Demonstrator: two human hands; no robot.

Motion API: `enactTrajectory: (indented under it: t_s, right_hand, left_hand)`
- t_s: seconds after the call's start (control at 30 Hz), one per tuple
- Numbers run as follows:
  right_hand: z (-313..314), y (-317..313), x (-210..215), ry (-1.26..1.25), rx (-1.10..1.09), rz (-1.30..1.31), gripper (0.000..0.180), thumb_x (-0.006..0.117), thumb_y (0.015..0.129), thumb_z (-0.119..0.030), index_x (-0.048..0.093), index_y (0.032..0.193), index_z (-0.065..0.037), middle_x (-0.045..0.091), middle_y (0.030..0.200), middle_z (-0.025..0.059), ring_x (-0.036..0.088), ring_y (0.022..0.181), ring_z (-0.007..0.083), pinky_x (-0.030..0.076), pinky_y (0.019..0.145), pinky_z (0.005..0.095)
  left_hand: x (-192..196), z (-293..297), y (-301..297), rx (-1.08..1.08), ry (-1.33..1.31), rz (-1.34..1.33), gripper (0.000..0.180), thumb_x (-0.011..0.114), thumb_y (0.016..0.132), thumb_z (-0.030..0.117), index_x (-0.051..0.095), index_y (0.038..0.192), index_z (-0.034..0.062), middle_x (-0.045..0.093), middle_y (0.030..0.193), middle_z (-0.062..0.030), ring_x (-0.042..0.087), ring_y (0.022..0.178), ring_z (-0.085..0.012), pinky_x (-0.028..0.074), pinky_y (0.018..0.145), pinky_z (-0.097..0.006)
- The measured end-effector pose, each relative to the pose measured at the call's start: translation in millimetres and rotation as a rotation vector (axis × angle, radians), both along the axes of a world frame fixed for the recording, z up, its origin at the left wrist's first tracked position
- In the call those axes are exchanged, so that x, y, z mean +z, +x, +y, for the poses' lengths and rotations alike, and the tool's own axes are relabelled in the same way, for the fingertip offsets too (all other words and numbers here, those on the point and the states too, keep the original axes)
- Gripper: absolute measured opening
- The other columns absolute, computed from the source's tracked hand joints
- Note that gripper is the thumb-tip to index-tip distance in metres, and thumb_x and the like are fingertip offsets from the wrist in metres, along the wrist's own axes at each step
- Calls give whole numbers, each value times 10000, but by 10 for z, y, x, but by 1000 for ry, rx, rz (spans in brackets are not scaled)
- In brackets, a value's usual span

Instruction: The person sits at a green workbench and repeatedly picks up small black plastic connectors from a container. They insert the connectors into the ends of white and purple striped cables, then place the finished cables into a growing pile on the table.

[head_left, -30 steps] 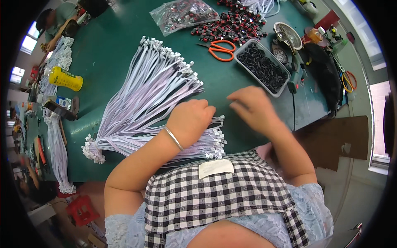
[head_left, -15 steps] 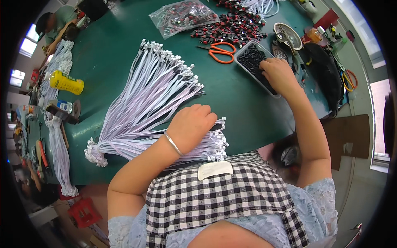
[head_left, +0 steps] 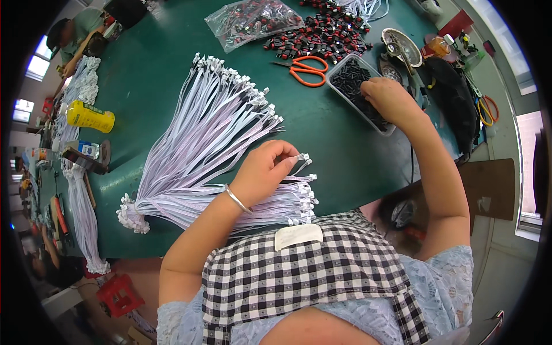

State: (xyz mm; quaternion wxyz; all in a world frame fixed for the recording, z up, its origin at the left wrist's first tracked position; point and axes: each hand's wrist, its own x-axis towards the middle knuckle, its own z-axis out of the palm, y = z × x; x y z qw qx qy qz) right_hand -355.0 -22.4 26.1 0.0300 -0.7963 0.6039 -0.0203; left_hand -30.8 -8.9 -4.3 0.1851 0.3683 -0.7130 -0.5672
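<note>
My left hand [head_left: 263, 173] pinches one flat white cable close to its white connector [head_left: 303, 158], thumb against fingers. Under and beside that hand fans a large bundle of white and pale lilac flat cables [head_left: 190, 132], gathered at the left end, with white connectors at the spread ends. My right hand [head_left: 392, 100] reaches into a clear plastic box [head_left: 344, 100], fingers bent together among short black tubes [head_left: 352, 77]. Its fingertips are partly hidden, so what they grip cannot be made out.
Orange-handled scissors [head_left: 309, 71] lie left of the box. Beyond are a pile of red and black small parts [head_left: 328, 34] and a clear bag [head_left: 253, 24]. A metal dish [head_left: 402, 46] stands far right, a yellow bottle [head_left: 91, 117] left. Another person [head_left: 80, 34] sits far left.
My left hand has turned and lifted one cable's connector end away from the bundle, now showing between thumb and fingers. The right hand stays in the box, shifted only slightly.
</note>
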Motion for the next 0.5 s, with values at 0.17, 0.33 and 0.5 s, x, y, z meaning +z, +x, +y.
enactTrajectory:
  t_s: [0.17, 0.33, 0.5]
  right_hand:
    - [2, 24, 61, -60, 67, 52, 77, 558, 725, -25, 580, 795, -50, 592, 806, 106, 572, 875, 302, 458, 749, 408]
    - [24, 111, 99, -57, 41, 168, 70, 574, 741, -52, 604, 791, -91, 608, 823, 67, 575, 890, 260, 437, 759, 383]
    - [19, 35, 32, -80, -12, 28, 30, 610, 758, -94, 619, 787, -96, 612, 832, 59, 575, 893, 255, 436, 771, 388]
  left_hand:
    - [118, -31, 13, 94, 415, 71, 125, 589, 877, 97, 581, 986, 37, 572, 750, 13, 532, 628, -48, 437, 571, -189]
    - [56, -37, 45, 95, 484, 129, 120, 596, 866, 80, 577, 977, 38, 570, 729, 10, 543, 622, -54, 449, 570, -188]
    - [22, -48, 45, 80, 525, 198, 125, 598, 869, 81, 565, 984, 44, 567, 754, 2, 541, 630, -59, 449, 571, -190]
